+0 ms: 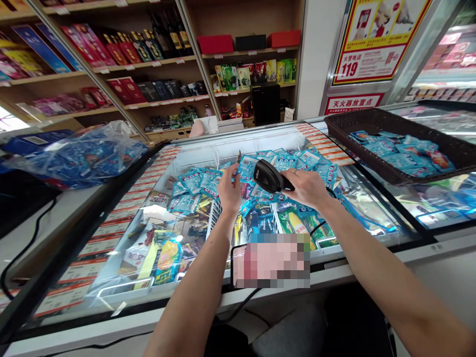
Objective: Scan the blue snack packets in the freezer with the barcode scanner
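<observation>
My right hand [307, 187] is wrapped round the handle of a black barcode scanner [268, 176], whose head points left. Just left of the scanner head, my left hand [229, 189] pinches a small light-blue packet [247, 167] between thumb and fingers. A thin pointed tip [239, 155] rises above those fingers; I cannot make out what it belongs to. Under and around both hands, many similar blue packets [191, 181] lie spread over the glass top of a chest freezer [122, 243]. A dark cable runs from beneath my right hand.
At the right stands a dark woven basket [375, 163] with more blue packets. A phone [238, 267], partly blurred out, lies at the freezer's front edge. On the left sits a clear bag of blue packages [92, 153]. Stocked shelves [156, 64] line the back.
</observation>
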Available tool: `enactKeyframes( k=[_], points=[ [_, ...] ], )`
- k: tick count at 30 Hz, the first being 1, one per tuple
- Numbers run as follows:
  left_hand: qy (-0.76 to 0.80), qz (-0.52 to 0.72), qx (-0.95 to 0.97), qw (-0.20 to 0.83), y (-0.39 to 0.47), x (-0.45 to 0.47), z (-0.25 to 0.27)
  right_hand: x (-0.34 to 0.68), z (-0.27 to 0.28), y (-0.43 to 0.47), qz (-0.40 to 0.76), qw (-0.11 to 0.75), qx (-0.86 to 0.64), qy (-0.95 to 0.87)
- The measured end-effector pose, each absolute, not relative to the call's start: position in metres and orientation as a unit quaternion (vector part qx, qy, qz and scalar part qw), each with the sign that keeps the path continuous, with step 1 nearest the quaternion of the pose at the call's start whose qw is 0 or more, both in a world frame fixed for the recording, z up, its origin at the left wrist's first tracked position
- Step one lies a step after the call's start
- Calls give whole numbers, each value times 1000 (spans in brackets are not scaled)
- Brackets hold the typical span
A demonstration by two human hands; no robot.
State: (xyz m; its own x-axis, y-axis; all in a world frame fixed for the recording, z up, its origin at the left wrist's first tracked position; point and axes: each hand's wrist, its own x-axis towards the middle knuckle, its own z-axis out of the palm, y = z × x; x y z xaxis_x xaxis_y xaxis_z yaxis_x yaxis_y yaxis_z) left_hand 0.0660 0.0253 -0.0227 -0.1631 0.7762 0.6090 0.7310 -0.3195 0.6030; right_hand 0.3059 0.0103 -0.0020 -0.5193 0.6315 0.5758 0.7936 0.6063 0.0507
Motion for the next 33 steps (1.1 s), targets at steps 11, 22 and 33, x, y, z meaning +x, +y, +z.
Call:
enactKeyframes(
  k=[11,22,33],
  points=[
    [570,486,662,18,26,65,-25,306,0,10,-162,253,-411,-861],
    [642,506,573,-62,33,36,-26,309,-4,13,-181,255,-438,-843],
    [724,329,580,-175,15,30,-17,311,-3,13,-185,255,-449,-836]
  ],
)
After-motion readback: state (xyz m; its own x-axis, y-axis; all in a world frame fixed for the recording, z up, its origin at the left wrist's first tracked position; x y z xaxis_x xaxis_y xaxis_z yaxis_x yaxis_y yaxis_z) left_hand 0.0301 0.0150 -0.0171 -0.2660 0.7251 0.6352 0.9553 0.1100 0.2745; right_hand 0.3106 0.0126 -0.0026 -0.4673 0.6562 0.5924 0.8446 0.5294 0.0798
